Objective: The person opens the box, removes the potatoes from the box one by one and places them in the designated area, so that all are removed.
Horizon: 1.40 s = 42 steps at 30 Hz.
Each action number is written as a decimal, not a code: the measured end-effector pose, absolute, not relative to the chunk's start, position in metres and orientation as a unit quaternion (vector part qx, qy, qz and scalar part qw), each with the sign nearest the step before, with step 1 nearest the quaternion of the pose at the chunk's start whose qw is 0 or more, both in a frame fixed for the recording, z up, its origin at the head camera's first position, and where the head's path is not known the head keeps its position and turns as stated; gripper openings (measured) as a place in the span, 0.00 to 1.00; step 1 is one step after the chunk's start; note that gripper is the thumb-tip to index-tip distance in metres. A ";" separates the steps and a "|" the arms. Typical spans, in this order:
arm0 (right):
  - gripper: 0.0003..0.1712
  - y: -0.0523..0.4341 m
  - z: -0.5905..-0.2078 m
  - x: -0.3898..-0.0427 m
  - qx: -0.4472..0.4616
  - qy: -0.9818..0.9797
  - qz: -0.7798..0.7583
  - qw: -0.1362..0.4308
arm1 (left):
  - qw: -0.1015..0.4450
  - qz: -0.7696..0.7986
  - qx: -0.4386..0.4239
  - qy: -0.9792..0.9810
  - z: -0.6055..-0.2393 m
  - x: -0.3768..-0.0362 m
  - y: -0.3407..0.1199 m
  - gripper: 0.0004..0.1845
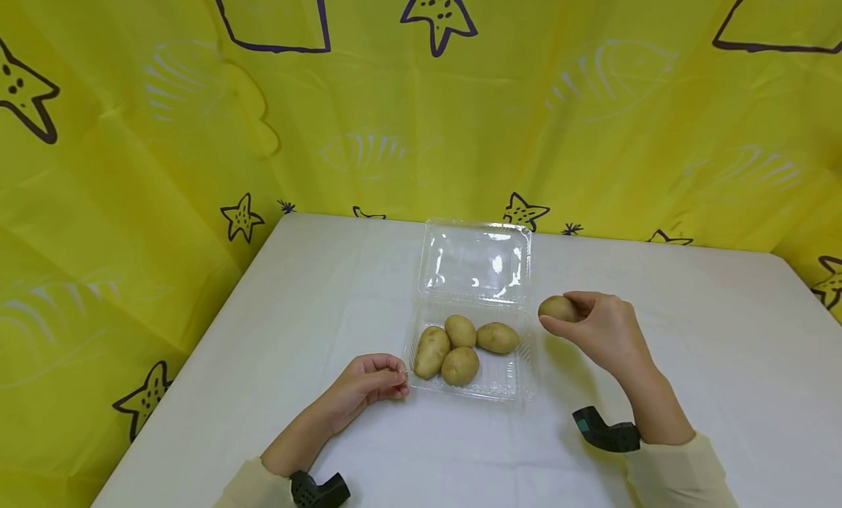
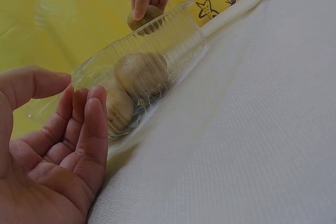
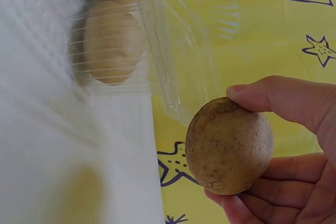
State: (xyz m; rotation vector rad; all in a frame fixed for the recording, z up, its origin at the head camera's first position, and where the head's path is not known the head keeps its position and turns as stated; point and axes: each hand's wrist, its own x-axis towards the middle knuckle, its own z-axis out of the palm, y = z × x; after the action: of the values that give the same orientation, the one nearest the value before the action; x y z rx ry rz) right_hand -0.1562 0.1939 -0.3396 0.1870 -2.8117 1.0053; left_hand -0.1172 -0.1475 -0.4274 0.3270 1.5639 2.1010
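Note:
My right hand [image 1: 608, 332] holds a round brown potato [image 3: 229, 146] between thumb and fingers, raised above the table to the right of a clear plastic clamshell box [image 1: 490, 387]. Inside the box's base lie several potatoes: a long one [image 1: 431, 352] at the left, a round one [image 1: 460, 366] in front, another [image 1: 460, 332] behind, and an oval one [image 1: 498, 338] at the right. By the box's left edge is my left hand [image 1: 371, 387], fingers loosely bent with the tips right at the rim. From the left wrist, this hand [image 2: 60, 156] shows no potato in it.
The box's clear lid [image 1: 475, 263] is folded back toward the far edge of the white-covered table [image 1: 316, 289]. A yellow curtain [image 1: 395, 91] printed with stars and fish hangs behind and at the sides. Each wrist wears a black camera mount [image 1: 605, 431].

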 end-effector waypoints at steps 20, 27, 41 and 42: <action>0.25 0.196 -0.351 -0.164 0.048 -0.947 0.314 0.047 | 0.247 0.763 0.117 0.585 -0.426 -0.119 -0.147 0.02; 0.26 0.197 -0.353 -0.165 0.046 -0.947 0.314 0.044 | 0.247 0.763 0.125 0.584 -0.425 -0.119 -0.147 0.02; 0.28 0.198 -0.362 -0.168 0.030 -0.950 0.309 0.024 | 0.248 0.765 0.120 0.582 -0.427 -0.118 -0.148 0.02; 0.28 0.199 -0.362 -0.169 0.030 -0.950 0.308 0.025 | 0.248 0.765 0.119 0.582 -0.427 -0.118 -0.148 0.02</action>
State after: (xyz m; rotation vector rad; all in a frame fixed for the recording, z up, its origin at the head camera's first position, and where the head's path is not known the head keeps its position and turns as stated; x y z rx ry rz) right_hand -0.1687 0.1986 -0.3624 0.0928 -2.9400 0.9540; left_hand -0.1179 -0.1481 -0.4266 0.3247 1.5859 2.0852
